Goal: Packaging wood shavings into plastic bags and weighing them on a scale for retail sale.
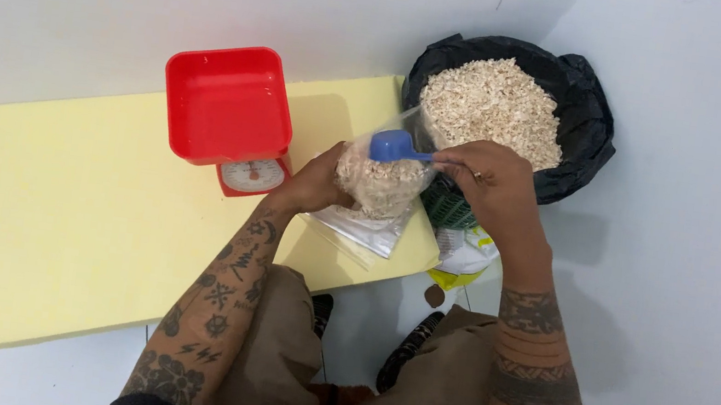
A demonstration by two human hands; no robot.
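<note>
Seen from the head camera: the left hand [318, 183] grips a clear bag [378, 186] of pale flakes, held open, while the right hand [491, 184] is closed on a blue scoop [396, 147] tipped over the bag's mouth. Beyond the right hand sits a black-lined basket [586, 121] of flakes; left of the left hand, a red scale [229, 106] on a yellow sheet [52, 218].

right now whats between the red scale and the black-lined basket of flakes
In the head view, the left hand holding a clear bag, with the blue scoop over it.
</note>
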